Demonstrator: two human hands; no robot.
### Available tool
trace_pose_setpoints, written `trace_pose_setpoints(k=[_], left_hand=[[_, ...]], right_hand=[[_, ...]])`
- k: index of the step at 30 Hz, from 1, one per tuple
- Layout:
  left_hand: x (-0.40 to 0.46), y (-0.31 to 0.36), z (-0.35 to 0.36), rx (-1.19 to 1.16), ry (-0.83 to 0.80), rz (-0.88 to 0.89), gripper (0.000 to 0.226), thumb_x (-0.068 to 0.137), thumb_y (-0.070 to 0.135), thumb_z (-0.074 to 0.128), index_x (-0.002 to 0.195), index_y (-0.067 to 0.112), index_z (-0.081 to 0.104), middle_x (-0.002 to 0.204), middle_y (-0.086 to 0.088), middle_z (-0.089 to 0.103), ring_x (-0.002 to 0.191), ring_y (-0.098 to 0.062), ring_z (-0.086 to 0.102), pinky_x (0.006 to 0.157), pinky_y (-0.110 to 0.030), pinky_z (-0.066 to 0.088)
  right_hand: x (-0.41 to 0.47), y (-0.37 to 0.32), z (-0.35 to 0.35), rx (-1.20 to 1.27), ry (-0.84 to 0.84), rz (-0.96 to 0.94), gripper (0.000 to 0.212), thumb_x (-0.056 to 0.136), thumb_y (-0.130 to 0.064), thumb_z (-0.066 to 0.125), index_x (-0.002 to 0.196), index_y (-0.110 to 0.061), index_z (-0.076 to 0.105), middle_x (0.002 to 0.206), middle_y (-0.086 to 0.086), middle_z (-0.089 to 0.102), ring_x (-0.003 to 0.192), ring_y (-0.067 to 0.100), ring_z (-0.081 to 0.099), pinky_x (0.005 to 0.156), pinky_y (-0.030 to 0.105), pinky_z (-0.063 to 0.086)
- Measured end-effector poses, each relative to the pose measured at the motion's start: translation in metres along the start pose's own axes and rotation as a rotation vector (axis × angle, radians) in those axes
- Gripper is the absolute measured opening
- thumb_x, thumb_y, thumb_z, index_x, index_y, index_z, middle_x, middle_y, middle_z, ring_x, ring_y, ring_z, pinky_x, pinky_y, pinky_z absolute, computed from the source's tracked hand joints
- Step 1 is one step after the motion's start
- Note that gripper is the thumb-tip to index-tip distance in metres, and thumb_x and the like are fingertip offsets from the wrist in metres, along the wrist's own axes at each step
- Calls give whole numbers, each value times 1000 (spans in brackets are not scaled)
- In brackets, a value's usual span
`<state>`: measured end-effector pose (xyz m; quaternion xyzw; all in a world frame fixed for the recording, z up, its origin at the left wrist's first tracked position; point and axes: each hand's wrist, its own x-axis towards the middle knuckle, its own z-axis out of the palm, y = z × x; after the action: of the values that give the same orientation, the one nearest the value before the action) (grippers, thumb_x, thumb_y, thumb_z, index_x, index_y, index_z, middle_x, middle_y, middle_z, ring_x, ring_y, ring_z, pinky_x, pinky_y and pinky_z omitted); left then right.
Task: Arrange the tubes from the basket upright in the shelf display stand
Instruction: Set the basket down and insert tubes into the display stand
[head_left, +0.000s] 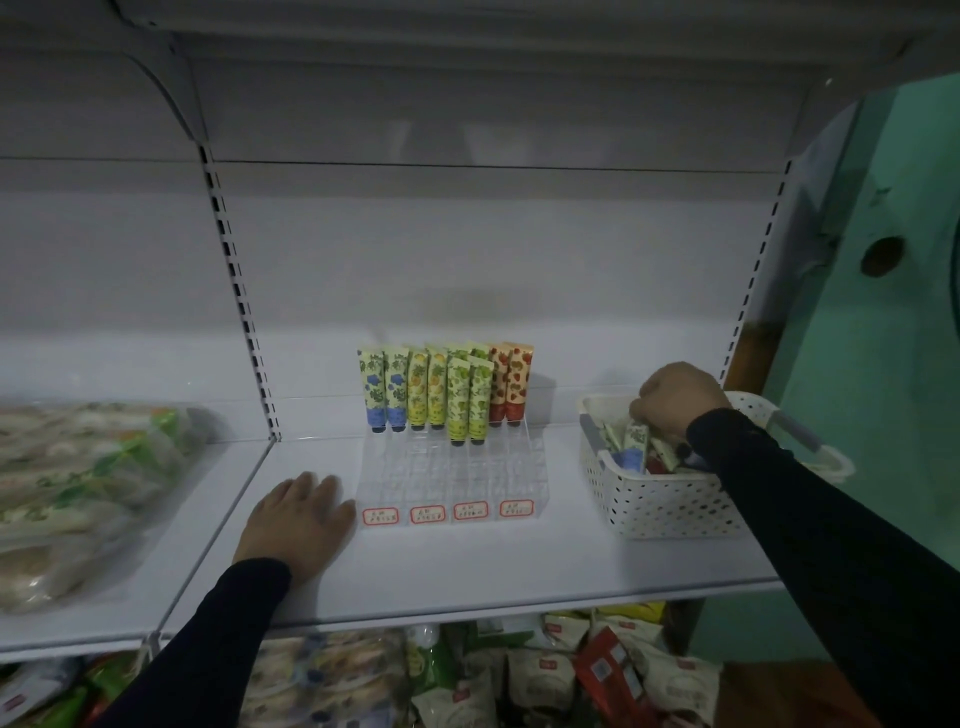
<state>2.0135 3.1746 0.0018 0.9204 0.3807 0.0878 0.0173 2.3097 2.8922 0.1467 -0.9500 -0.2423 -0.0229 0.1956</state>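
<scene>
Ten tubes stand upright in the clear acrylic display stand (452, 467): two blue, two yellow, four green, two red, all at its back; the front rows are bare. Right of the stand, the right hand (678, 397) pinches a tube (635, 441) in the white basket (660, 509), which holds several more. Left of the stand, the left hand (296, 525) rests flat, fingers together

A white metal shelf (467, 571) with a pale back panel (467, 260) and slotted uprights (234, 291) stands against a teal wall (883, 364). Light is dim. Bagged goods (78, 493) lie left; packets (571, 670) crowd the shelf below.
</scene>
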Motion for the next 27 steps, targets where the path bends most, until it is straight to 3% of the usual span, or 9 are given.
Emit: trace_pose_setpoints(k=[2,5,8,12,15,19,21,24,27], left_hand=[[-1,1,-2,-17,16,-17,64,79,59,14,120,23,48,118,-4,51,115,-26,48,99,-36,38],[0,3,0,20,23,21,73,74,62,7,122,24,48,117,-4,49,115,-26,48,100,-36,38],[0,2,-2,29,-1,17,76,74,62,6,124,23,48,121,-4,49,118,-26,47,102,-37,37],[-3,4,-4,30,6,6,75,74,62,7,122,22,49,118,-4,51,116,-27,48,100,-37,38],[-4,6,-7,-30,13,-29,67,76,60,14,117,21,51,116,-5,54,114,-27,50,98,-37,38],[-14,12,-20,-386,147,-96,63,84,54,34,113,8,67,112,-14,67,108,-32,60,91,-34,41],[-21,14,-31,-592,315,-207,42,95,38,52,119,8,68,120,-14,68,103,-32,63,92,-34,42],[-27,34,-58,-731,464,-171,29,97,27,58,120,13,69,120,-7,70,98,-20,65,89,-28,45],[-34,70,-87,-895,435,-4,25,95,35,60,111,21,73,108,9,72,90,2,63,76,-9,43]], right_hand=[[2,-1,-3,139,21,-18,24,79,-19,69,73,4,70,79,16,68,76,29,64,65,29,49],[-1,-1,-6,552,110,-30,21,81,-17,71,88,2,75,89,20,71,81,28,67,74,33,53],[-6,-6,-8,846,107,-31,20,87,-15,69,105,-6,71,102,10,71,91,21,65,89,37,54],[-14,-17,-16,1029,53,-76,19,95,-17,60,111,-8,65,96,5,67,81,13,61,72,24,49],[-22,-31,-21,1238,-94,-109,6,98,-14,55,98,-13,62,93,5,65,74,13,59,63,19,52],[-31,-47,-21,1432,-246,-176,9,98,-14,54,91,-15,60,90,4,67,70,12,62,65,19,56],[-36,-55,-17,1484,-312,-203,8,98,-14,54,93,-14,61,91,4,68,71,13,63,65,20,55],[-43,-70,-9,1508,-373,-217,7,96,-13,57,92,-13,62,89,5,69,68,13,65,63,20,56],[-54,-90,-1,1507,-401,-219,4,95,-11,60,91,-11,62,84,5,67,62,11,63,60,20,56]])
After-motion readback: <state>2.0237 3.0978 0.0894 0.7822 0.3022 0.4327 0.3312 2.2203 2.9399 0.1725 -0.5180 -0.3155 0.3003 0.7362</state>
